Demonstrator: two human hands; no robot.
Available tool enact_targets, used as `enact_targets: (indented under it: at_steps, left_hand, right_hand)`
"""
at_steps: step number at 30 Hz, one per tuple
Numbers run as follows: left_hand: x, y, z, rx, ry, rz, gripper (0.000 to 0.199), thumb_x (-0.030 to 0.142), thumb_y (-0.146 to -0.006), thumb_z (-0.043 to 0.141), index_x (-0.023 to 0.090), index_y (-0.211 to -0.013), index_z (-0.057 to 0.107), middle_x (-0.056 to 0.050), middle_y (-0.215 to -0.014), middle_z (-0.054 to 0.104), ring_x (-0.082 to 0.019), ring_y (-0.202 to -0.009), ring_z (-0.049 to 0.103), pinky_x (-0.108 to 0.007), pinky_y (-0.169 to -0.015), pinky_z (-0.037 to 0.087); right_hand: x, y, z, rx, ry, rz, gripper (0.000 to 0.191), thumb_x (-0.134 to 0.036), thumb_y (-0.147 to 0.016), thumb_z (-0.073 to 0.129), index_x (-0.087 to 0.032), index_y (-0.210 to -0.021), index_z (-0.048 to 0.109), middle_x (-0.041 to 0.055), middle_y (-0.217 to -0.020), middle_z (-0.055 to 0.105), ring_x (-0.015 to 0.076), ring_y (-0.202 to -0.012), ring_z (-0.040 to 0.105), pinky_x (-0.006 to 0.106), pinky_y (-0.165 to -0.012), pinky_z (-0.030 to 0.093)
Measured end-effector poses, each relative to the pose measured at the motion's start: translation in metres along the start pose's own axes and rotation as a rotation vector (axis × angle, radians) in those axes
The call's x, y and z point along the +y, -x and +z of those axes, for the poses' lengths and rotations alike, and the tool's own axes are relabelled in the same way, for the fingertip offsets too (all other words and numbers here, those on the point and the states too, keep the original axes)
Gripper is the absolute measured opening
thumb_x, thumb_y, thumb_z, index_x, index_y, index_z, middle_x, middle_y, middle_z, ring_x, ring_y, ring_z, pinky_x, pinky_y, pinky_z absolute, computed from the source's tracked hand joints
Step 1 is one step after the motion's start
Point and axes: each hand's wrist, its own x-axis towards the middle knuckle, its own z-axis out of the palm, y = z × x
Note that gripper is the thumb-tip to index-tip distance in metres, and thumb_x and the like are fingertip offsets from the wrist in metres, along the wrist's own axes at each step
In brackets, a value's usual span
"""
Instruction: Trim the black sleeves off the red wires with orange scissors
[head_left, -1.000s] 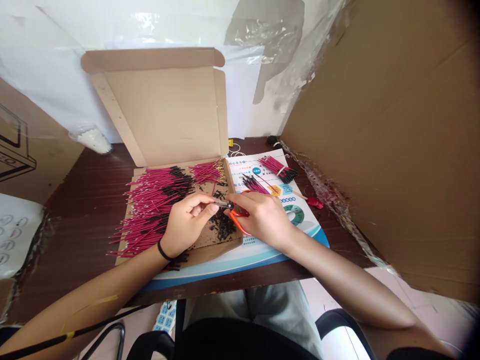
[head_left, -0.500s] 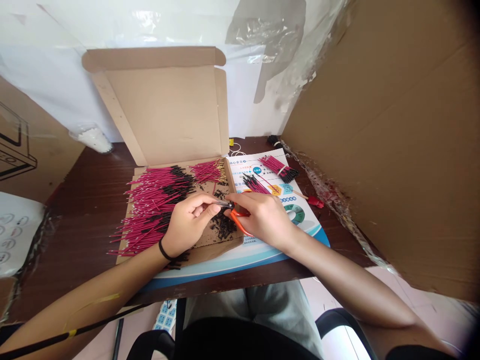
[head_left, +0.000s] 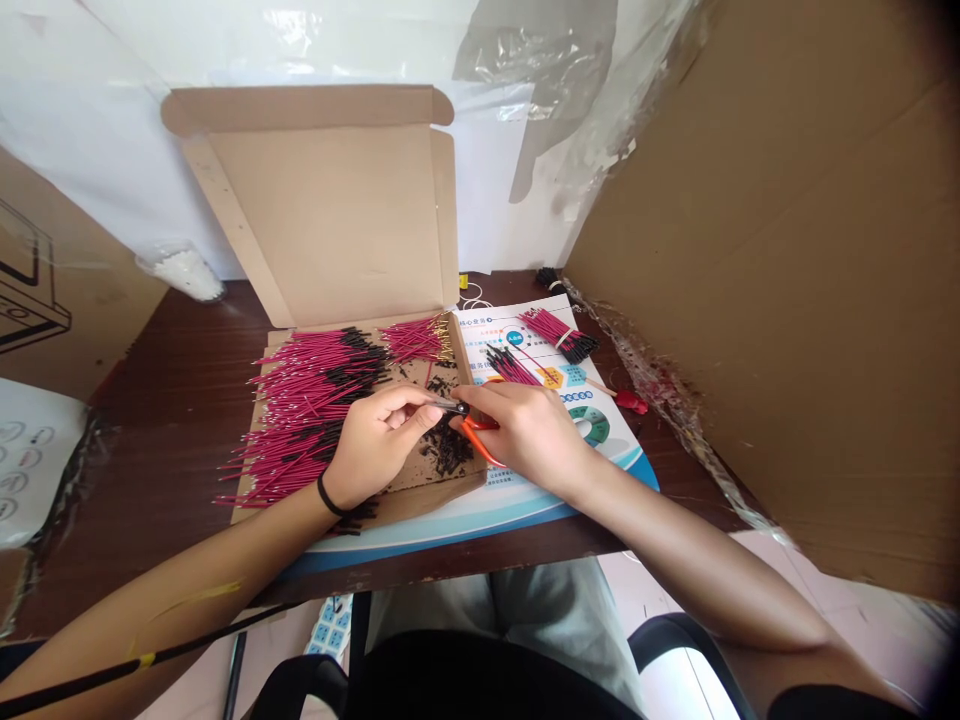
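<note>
The bare left forearm [head_left: 187, 590] and right forearm [head_left: 697, 570] show no sleeves, a thin black band [head_left: 327, 496] circles the left wrist, and loose pale grey trousers or shorts [head_left: 502, 610] cover the lap.

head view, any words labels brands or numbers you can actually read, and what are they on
"核心业务": heading near the top edge of the printed sheet.
The sheet's other lines of print are too small and blurred to read.
The white paper at the far left shows only small icons, with no readable text.
</note>
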Motion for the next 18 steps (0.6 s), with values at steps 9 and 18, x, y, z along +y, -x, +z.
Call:
enact_targets:
  at_steps: [9,18]
  left_hand:
    - [0.0005,-0.0014,-0.0004,-0.028,-0.028,0.061,0.015,0.029,-0.081,0.062,0.018,-0.08,0.072,-0.004,-0.079,0.07,-0.014,-0.07,0.061,-0.023,-0.058,0.045]
    - [0.0081,-0.0004,-0.0027,0.057,0.161,0.082,0.015,0.031,-0.082,0.063,0.018,-0.087,0.068,-0.003,-0.075,0.07,-0.01,-0.058,0.059,-0.022,-0.051,0.046]
  right_hand:
    - [0.0031,0.0002,0.0047,0.016,0.054,0.034,0.022,-0.031,-0.086,0.056,-0.02,-0.101,0.069,0.0038,-0.077,0.072,0.0167,-0.064,0.064,0.026,-0.052,0.034]
    - [0.0,-0.0053,0.0007,0.248,-0.475,0.083,0.025,-0.029,-0.082,0.063,-0.019,-0.104,0.068,0.004,-0.085,0.072,0.0134,-0.07,0.063,0.025,-0.067,0.05]
